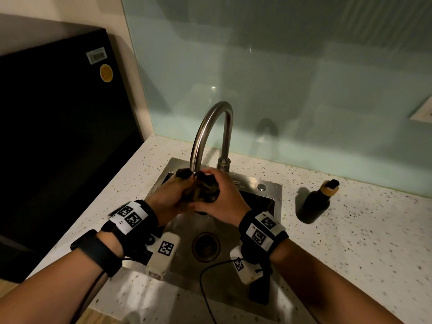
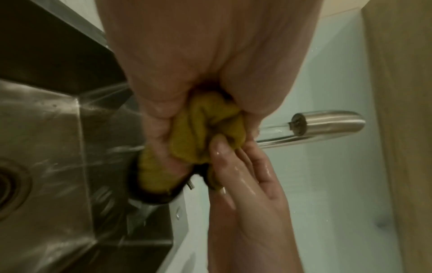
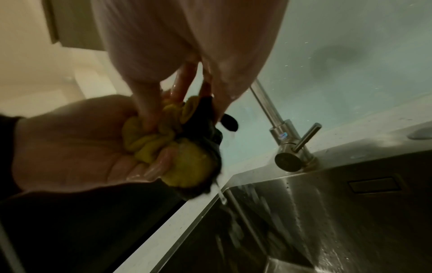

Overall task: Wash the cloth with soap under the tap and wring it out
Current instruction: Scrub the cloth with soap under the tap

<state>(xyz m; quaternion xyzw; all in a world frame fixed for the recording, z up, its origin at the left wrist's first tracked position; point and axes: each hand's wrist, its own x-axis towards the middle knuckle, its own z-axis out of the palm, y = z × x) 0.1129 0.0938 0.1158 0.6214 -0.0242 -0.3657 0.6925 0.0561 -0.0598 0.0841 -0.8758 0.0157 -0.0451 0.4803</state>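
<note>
Under the tap [image 1: 211, 134], over the back-left part of the sink [image 1: 268, 195], one cloth [image 1: 201, 189] is bunched between two hands. It is yellow with a dark edge and wet; water runs from the spout onto it and streams off into the basin. Left hand [image 1: 167, 198] holds it from the left with fingers [image 2: 163, 133] curled round the wad. Right hand [image 1: 224, 202] closes on it from the right, its fingers [image 3: 149, 103] pressed into the folds, so both hands are clamped on the cloth and touch each other. One drain [image 1: 205, 246] sits in the basin floor, nearer the person than the hands, with open steel around it. One dark bottle [image 1: 320, 197] stands upright on the bench [image 1: 362, 230], right of the sink and well apart from the hands. One black appliance [image 1: 58, 125] stands on the left, near the sink's left rim, leaving only a narrow strip of bench there. Speckled bench lies open to the right of the bottle.
</note>
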